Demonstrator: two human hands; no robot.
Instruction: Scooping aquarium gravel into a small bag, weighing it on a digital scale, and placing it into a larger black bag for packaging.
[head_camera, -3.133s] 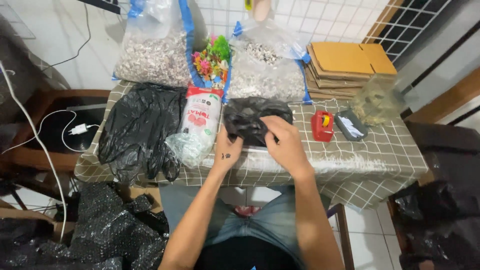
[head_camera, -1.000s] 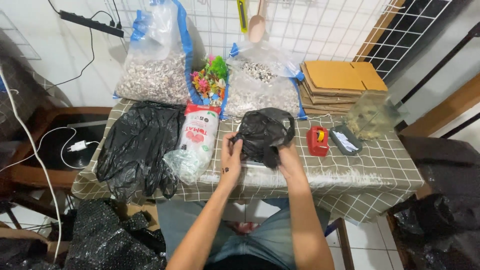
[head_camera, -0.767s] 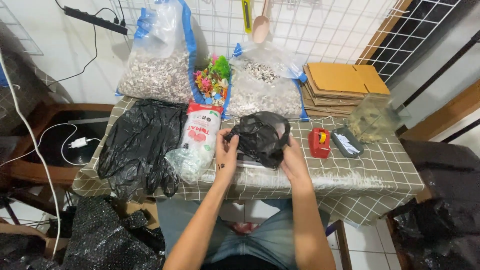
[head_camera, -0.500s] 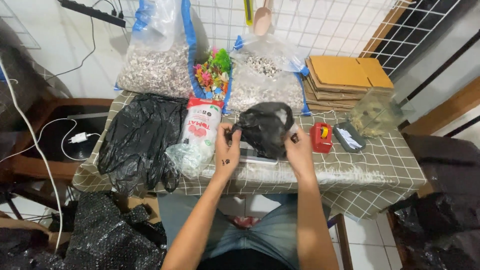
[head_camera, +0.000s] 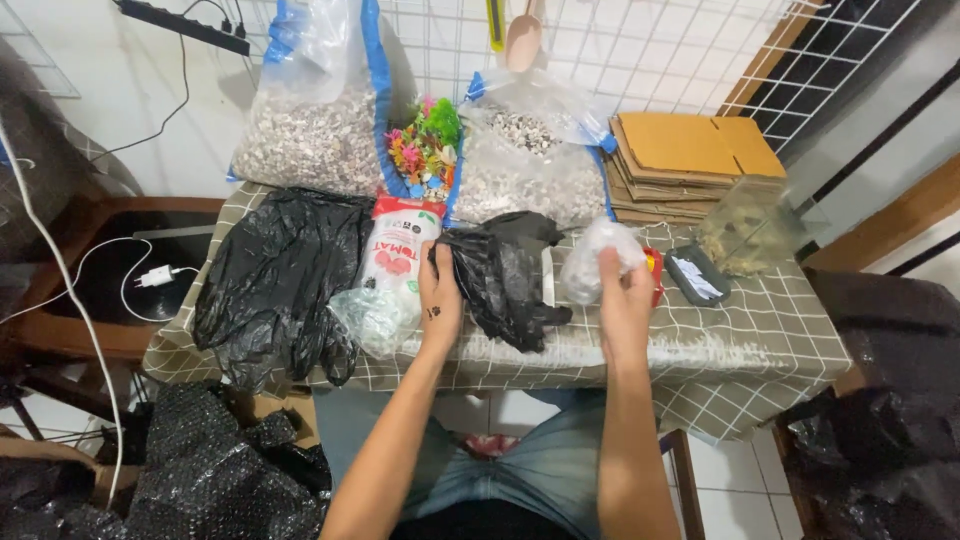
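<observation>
Gripping a small clear plastic bag (head_camera: 600, 258), the right hand (head_camera: 625, 300) lifts it just off the desk (head_camera: 760, 330), fingers closed round its bunched neck. Left of that grip, the left hand (head_camera: 440, 300) pinches the edge of a crumpled black bag (head_camera: 505, 275) lying on the checked cloth. To my eye, holding the black bag's mouth wide and steady would serve best.
</observation>
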